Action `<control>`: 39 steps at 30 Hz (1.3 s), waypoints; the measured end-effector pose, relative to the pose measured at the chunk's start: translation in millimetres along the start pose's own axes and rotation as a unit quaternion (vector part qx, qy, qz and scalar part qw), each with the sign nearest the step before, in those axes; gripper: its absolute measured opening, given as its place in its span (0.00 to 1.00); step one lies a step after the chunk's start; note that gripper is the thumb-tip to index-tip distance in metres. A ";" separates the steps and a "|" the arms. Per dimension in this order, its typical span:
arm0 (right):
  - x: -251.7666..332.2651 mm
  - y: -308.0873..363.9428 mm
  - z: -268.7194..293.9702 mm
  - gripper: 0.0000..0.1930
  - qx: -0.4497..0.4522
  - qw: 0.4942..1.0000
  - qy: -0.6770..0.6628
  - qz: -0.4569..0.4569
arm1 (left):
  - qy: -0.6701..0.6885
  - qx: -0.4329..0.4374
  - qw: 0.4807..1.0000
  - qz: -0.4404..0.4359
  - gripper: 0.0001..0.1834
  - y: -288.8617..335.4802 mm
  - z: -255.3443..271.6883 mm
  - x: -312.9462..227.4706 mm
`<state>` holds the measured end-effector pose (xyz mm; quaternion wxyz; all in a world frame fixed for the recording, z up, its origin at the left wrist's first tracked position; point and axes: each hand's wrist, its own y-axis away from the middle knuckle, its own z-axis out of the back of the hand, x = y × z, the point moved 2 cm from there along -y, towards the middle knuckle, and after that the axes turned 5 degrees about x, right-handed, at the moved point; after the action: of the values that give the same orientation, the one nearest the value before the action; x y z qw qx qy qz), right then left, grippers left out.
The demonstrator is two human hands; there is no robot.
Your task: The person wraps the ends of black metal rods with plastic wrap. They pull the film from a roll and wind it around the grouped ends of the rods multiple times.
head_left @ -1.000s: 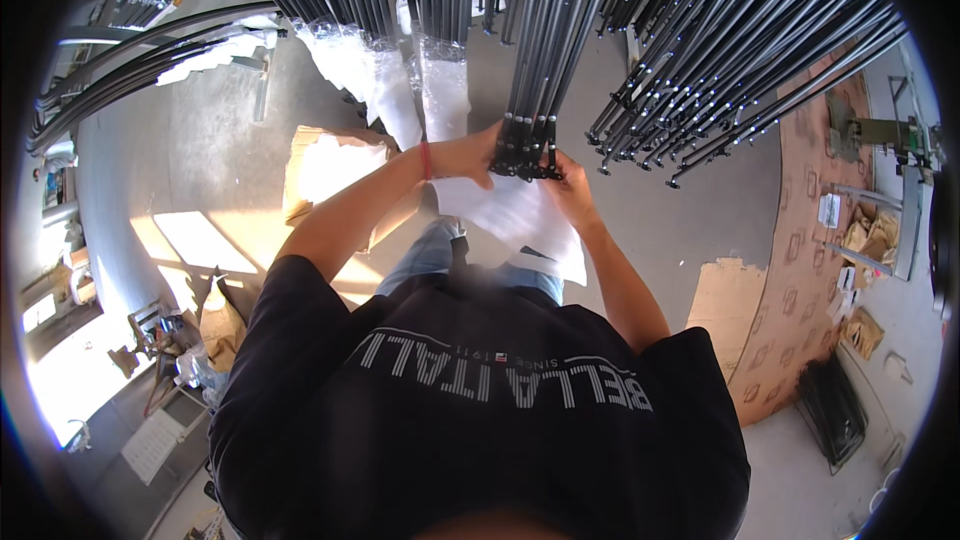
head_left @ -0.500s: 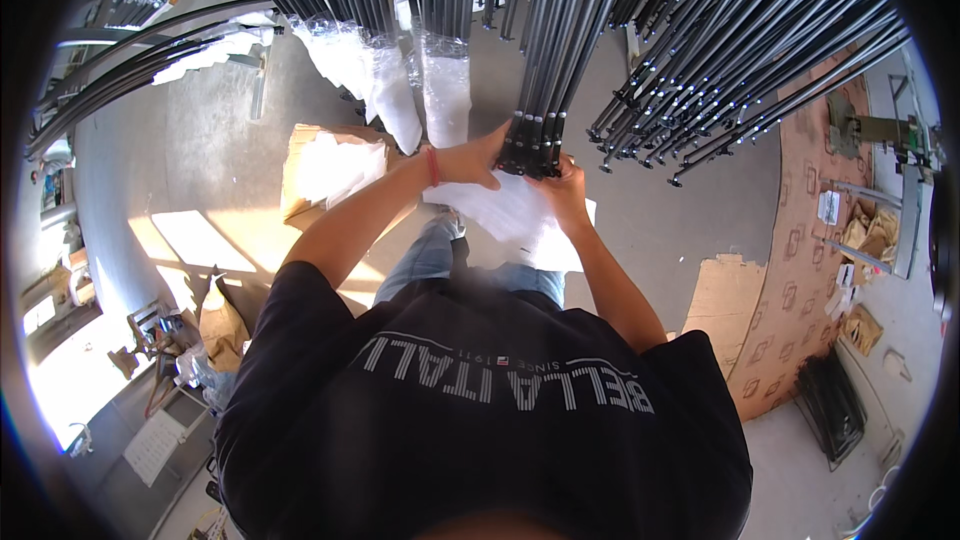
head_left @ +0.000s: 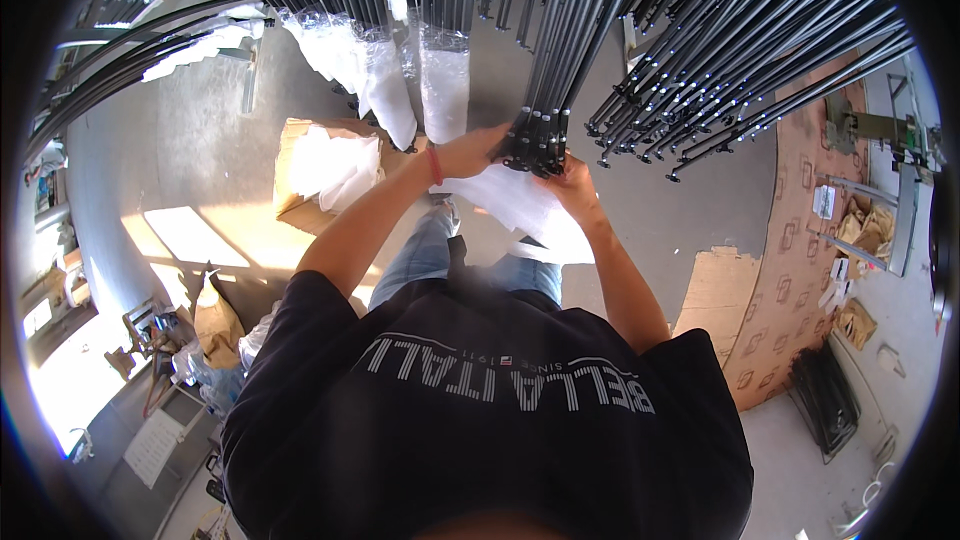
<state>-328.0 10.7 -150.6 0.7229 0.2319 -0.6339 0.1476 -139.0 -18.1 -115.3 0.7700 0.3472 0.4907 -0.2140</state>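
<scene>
A bundle of long black metal rods [head_left: 548, 105] slants down from the top, its capped lower ends gathered between my hands. My left hand [head_left: 478, 151] is closed around the bundle's left side, its fingers partly hidden by the rods. At the lower right side of the same ends, my right hand [head_left: 573, 186] is closed, with its fingertips tucked under them. A thin white packing sheet [head_left: 515, 208], apparently foam, hangs below the rod ends and touches both hands. How each hand grips the sheet's edge is hidden.
Left of the bundle hang rods with white-wrapped ends [head_left: 444, 90]. Many bare black rods [head_left: 690, 100] hang at the right. An open cardboard box [head_left: 290, 175] holding white sheets stands on the floor at left. Flat cardboard [head_left: 720, 285] lies at right.
My left hand has shifted slightly right and closed in against the rod ends; its thumb no longer sticks out. The rod ends have bunched and turned a little, and the white sheet hangs differently.
</scene>
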 end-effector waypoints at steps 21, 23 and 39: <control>19.3 0.0 2.2 0.20 -0.107 0.966 0.231 0.041 | 0.074 -0.077 0.983 -0.149 0.17 -25.6 39.3 -5.9; 19.3 -1.8 0.1 0.18 -0.120 0.960 0.252 0.040 | 0.150 -0.044 0.976 -0.149 0.20 -26.8 41.7 -6.7; -14.8 -18.9 19.1 0.12 0.063 0.982 0.179 -0.018 | 0.075 0.081 0.992 -0.061 0.18 -44.7 58.5 -3.2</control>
<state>-336.9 -14.1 -166.3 0.8113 0.2581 -0.4792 0.2132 -134.8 -91.5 -110.7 0.6857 0.3927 0.5488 -0.2728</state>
